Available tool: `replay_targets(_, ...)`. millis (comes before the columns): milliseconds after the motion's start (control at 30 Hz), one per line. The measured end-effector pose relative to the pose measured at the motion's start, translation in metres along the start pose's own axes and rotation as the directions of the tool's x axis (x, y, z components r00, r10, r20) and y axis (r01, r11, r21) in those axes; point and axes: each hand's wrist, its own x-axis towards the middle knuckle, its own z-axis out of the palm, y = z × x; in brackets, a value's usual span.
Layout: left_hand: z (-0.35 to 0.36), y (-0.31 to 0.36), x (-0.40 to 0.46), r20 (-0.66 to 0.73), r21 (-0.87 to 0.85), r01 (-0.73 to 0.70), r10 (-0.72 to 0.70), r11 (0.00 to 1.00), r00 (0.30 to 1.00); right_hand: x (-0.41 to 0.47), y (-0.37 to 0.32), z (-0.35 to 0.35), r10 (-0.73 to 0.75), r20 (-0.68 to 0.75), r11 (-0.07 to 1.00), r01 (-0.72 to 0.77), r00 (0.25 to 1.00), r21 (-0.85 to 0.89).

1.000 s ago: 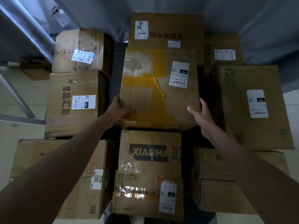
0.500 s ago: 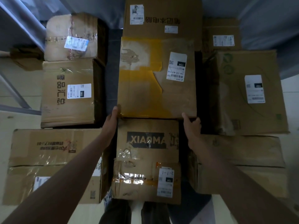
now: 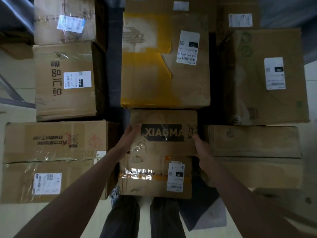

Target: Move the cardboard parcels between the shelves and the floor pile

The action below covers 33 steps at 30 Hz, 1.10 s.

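Two hands, left (image 3: 127, 137) and right (image 3: 199, 143), grasp one XIAOMA box (image 3: 163, 132) by its sides; eight more boxes surround it.

A single view comes from a wide-angle camera worn on the person's head, looking steeply down and a little forward. The person's own trouser legs (image 3: 142, 219) sit at 6 o'clock, so the lens is almost straight over the feet. Both forearms enter from the lower corners and run toward the centre, where the left hand (image 3: 129, 136) and right hand (image 3: 199, 145) meet the XIAOMA box (image 3: 163, 133) at arm's length. Cardboard parcels fill the frame from 9 through 12 to 3 o'clock; straight edges bow near the borders.
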Motion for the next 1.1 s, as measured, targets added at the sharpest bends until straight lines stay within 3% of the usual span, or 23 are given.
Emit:
replay_targets(133,0.021,-0.007,-0.004,0.024,-0.037,0.036,-0.035,0.999,0.999,-0.004,0.013,-0.004,-0.035,-0.103,0.999,0.033,0.994,-0.016)
replay_targets(267,0.024,-0.037,-0.011,-0.284,0.005,0.069,-0.065,0.998,0.957,-0.011,0.023,0.004,-0.026,-0.147,0.998,0.018,0.989,-0.058)
replay_targets(367,0.015,-0.066,-0.014,-0.392,0.039,0.228,-0.195,0.973,0.899,-0.01,0.035,0.01,0.023,-0.166,0.999,-0.029,0.986,-0.032)
replay_targets(500,0.01,-0.095,-0.016,-0.366,-0.021,0.368,-0.35,0.929,0.862,-0.011,0.064,0.009,0.126,-0.073,0.988,-0.119,0.989,0.098)
replay_targets(733,0.023,-0.111,-0.017,-0.248,-0.13,0.378,-0.399,0.917,0.883,-0.004,0.104,-0.003,0.195,0.051,0.975,-0.199,0.979,0.095)
replay_targets(933,0.043,-0.104,-0.024,-0.248,-0.098,0.342,-0.356,0.935,0.901,-0.02,0.103,-0.006,0.084,0.117,0.996,-0.081,0.99,-0.029)
replay_targets(1100,0.038,-0.07,-0.058,-0.223,-0.055,0.297,-0.302,0.953,0.927,-0.052,0.081,-0.008,0.104,0.143,0.994,-0.097,0.984,-0.059)
